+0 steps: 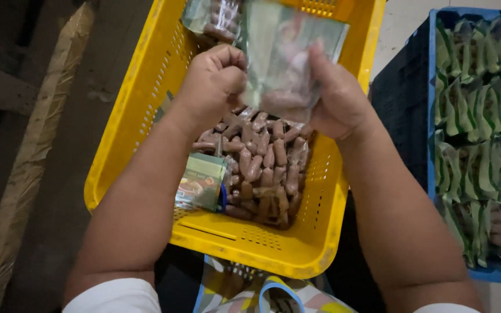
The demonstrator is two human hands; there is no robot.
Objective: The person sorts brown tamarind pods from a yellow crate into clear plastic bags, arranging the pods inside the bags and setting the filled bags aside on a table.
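Both my hands hold one clear plastic pouch [288,58] with a green printed face, raised above a yellow plastic crate [140,116]. My left hand [213,87] is fisted on the pouch's left edge. On the right edge my right hand [337,95] pinches it. A few brown sausage-shaped pieces show through the pouch's lower part. In the crate lies a heap of loose brown sausage-shaped pieces [262,168] on clear plastic. A small stack of empty green pouches [201,182] rests at the crate's near left.
A blue crate [433,87] at the right holds several rows of filled green pouches [482,116]. Another filled pouch [215,17] lies at the yellow crate's far end. Dark wooden boards [36,145] run along the left. Patterned cloth [262,293] shows below the yellow crate.
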